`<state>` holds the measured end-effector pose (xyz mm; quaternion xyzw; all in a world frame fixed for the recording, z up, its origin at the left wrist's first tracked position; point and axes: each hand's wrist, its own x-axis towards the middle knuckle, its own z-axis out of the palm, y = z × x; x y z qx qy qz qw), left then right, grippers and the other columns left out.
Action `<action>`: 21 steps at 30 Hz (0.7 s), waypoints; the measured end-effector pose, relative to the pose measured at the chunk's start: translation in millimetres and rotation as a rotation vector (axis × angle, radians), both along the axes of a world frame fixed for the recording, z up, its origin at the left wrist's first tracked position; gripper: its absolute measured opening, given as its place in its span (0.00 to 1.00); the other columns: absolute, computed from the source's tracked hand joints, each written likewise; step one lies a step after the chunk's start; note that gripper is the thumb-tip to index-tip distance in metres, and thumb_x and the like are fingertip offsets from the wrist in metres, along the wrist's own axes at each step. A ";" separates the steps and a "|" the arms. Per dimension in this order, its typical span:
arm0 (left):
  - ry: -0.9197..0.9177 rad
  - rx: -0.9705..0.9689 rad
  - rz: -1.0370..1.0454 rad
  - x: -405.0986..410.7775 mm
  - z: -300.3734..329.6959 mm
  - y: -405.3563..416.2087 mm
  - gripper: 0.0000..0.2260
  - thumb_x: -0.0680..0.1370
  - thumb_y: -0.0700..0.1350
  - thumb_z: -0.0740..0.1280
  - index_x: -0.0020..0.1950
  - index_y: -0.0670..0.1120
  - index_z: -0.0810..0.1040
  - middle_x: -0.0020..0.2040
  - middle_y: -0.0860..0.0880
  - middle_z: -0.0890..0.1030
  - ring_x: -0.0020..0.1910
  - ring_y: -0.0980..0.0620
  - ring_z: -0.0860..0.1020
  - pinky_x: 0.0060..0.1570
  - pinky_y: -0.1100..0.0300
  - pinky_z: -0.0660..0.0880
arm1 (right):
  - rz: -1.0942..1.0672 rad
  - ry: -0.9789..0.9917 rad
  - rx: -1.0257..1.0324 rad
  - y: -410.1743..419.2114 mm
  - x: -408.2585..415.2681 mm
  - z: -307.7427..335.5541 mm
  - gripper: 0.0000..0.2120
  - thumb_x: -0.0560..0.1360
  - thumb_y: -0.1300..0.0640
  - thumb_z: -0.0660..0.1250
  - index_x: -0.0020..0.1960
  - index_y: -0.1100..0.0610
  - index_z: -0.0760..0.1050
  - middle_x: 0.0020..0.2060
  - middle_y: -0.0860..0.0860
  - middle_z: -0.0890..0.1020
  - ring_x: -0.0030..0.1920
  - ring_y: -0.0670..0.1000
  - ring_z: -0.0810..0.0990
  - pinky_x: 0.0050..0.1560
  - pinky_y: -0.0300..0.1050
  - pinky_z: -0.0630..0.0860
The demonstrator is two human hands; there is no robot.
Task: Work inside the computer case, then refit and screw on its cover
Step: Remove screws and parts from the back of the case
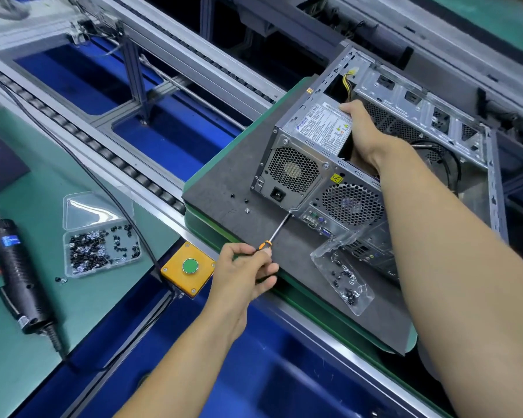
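Note:
An open grey computer case lies on a dark mat, its side cover off. Inside its near corner sits the power supply with a white label. My right hand reaches into the case and grips the inner end of the power supply. My left hand holds an orange-and-black screwdriver; its tip meets a screw at the lower corner of the power supply's rear face. A few loose screws lie on the mat by that corner. No cover is in view.
A clear bag of screws lies on the mat by the case's rear ports. On the green bench at left are an open tray of screws, an electric screwdriver and a yellow box with a green button. A roller conveyor runs behind.

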<state>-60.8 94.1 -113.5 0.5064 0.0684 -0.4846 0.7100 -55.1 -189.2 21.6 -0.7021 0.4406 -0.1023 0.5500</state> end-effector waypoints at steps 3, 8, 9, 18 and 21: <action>-0.209 0.128 -0.101 -1.8 -2.7 -0.4 0.14 0.77 0.54 0.72 0.48 0.53 0.67 0.34 0.48 0.78 0.26 0.53 0.69 0.24 0.62 0.65 | -0.024 0.022 -0.006 -0.8 -0.1 -1.1 0.23 0.82 0.41 0.51 0.36 0.52 0.72 0.29 0.51 0.79 0.31 0.52 0.77 0.35 0.46 0.66; -0.798 0.284 -0.079 -15.7 3.8 -3.0 0.15 0.82 0.63 0.60 0.51 0.54 0.60 0.29 0.54 0.71 0.28 0.53 0.68 0.31 0.55 0.66 | -0.021 0.041 -0.012 0.6 -1.9 0.0 0.22 0.79 0.39 0.52 0.35 0.51 0.71 0.29 0.51 0.79 0.31 0.52 0.76 0.35 0.48 0.62; -1.020 0.395 -0.088 -15.6 3.4 -2.5 0.14 0.82 0.62 0.58 0.50 0.54 0.59 0.28 0.54 0.73 0.26 0.53 0.69 0.28 0.56 0.65 | -0.020 0.050 -0.023 1.1 -2.3 0.5 0.22 0.79 0.39 0.52 0.35 0.51 0.71 0.29 0.51 0.79 0.31 0.52 0.76 0.35 0.47 0.62; -1.967 0.676 -0.154 0.3 -13.0 2.1 0.18 0.70 0.40 0.80 0.54 0.51 0.78 0.33 0.50 0.66 0.27 0.49 0.65 0.25 0.57 0.59 | 0.015 0.072 -0.070 10.6 0.6 6.9 0.20 0.82 0.42 0.49 0.45 0.57 0.69 0.34 0.55 0.73 0.31 0.53 0.71 0.35 0.45 0.69; -1.748 0.618 -0.195 -1.3 -4.5 4.4 0.07 0.81 0.51 0.70 0.53 0.53 0.73 0.35 0.53 0.72 0.31 0.51 0.71 0.23 0.55 0.68 | 0.007 0.041 -0.046 11.6 1.9 7.7 0.19 0.83 0.44 0.48 0.50 0.58 0.69 0.36 0.56 0.72 0.32 0.53 0.69 0.38 0.48 0.68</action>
